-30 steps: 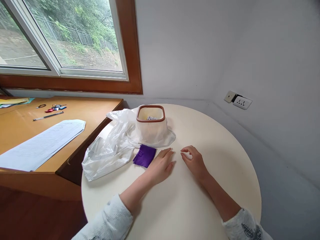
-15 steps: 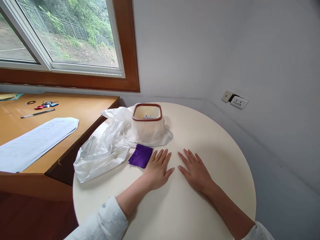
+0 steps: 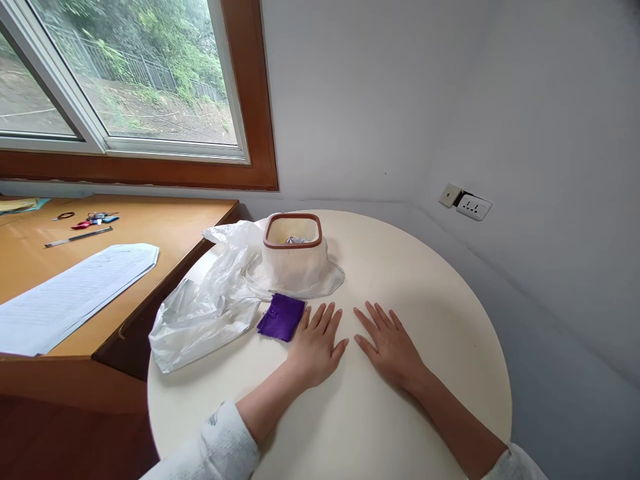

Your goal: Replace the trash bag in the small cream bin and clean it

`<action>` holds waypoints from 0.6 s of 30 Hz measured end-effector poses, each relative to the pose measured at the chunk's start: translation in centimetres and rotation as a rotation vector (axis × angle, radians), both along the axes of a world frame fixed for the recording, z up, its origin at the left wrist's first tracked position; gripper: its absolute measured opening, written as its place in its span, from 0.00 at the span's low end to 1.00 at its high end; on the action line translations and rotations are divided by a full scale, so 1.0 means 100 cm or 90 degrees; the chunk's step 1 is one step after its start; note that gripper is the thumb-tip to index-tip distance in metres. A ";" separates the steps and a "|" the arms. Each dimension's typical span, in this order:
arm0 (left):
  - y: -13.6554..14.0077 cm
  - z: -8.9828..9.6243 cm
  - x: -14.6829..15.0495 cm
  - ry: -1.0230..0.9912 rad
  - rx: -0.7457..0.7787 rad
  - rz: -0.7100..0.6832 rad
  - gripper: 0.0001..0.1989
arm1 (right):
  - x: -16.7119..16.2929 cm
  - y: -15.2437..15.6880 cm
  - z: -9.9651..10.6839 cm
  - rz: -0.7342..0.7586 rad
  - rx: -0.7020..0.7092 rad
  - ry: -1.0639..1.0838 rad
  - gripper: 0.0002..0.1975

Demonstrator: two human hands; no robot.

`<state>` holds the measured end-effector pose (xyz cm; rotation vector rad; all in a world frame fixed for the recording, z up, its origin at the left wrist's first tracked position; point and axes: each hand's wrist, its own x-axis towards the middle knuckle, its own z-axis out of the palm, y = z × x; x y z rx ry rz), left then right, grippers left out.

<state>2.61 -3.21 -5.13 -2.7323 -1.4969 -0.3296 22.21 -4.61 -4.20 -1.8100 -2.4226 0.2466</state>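
Note:
My left hand [image 3: 319, 345] lies flat on the round cream table [image 3: 390, 427], fingers spread, holding nothing. A folded purple cloth [image 3: 283, 317] rests just beside its outer fingers; whether they touch it I cannot tell. My right hand [image 3: 390, 345] is also palm down on the table, with its fingers apart and a narrow gap between the two hands. Behind the cloth stands a whitish bin [image 3: 295, 267] with a brown rim, some crumpled stuff showing inside. A crinkled white plastic bag [image 3: 205, 313] spreads out to its left.
To the left, a wooden desk [image 3: 195, 220] adjoins the table, bearing paper sheets [image 3: 75, 293], a pen [image 3: 80, 237] and a small bunch of keys [image 3: 97, 220]. A window [image 3: 150, 80] is above it. At right, the wall holds a socket [image 3: 474, 207].
The view has tilted slightly, so everything sits a little lower in the picture. Both hands and the objects on the table stay where they were.

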 end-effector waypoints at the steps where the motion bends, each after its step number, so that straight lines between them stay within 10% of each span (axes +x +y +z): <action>1: 0.000 0.000 0.000 0.001 -0.003 0.000 0.29 | 0.000 0.000 0.000 -0.001 -0.001 0.000 0.29; 18: -0.001 0.000 -0.002 -0.009 0.002 -0.005 0.29 | -0.001 0.000 0.000 -0.005 0.005 -0.005 0.30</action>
